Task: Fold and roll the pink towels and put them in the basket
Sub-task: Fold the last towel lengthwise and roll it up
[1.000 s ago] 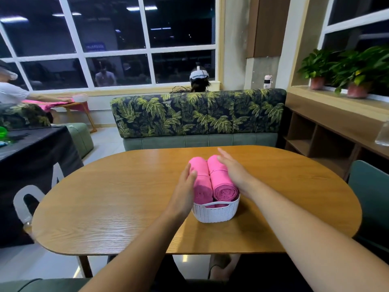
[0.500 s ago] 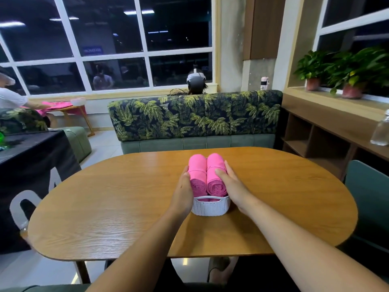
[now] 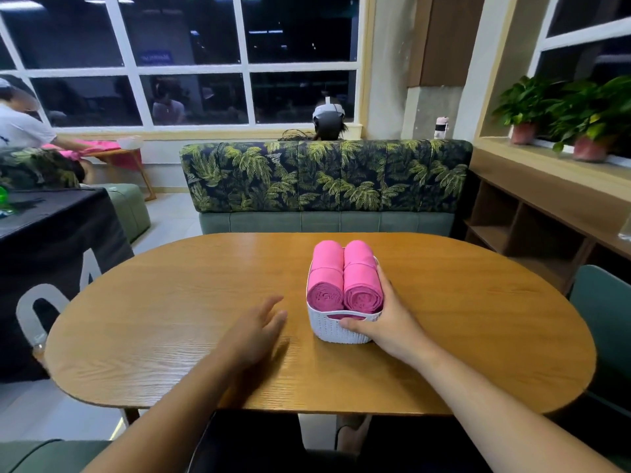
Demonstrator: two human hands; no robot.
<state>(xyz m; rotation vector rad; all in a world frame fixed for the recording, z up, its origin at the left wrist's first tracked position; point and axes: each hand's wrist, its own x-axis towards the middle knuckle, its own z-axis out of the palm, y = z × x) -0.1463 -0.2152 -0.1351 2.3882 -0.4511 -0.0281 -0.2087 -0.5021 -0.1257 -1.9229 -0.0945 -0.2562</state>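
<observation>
Towels (image 3: 326,278): two pink rolls in basket (image 3: 338,332) | right fingers (image 3: 385,285) grip it | left fingers (image 3: 273,314) relaxed

Even, warm indoor light from overhead leaves a soft sheen on the wooden table (image 3: 170,336). The dark windows (image 3: 191,56) mirror ceiling lamps (image 3: 20,5). The left hand (image 3: 254,331) looks slightly blurred above a faint shadow. Wide-angle distortion bends the edges.

The basket (image 3: 328,332) stands on the table (image 3: 164,322), just right of the left hand (image 3: 256,327), whose fingertips (image 3: 278,310) stop short of its left wall. Two rolled towels (image 3: 326,285) lie side by side in it. The right hand (image 3: 389,324) holds it, fingers (image 3: 387,288) along the right wall, thumb across the near wall. Beyond both sets of fingers, behind the table, stands a sofa (image 3: 324,175).
</observation>
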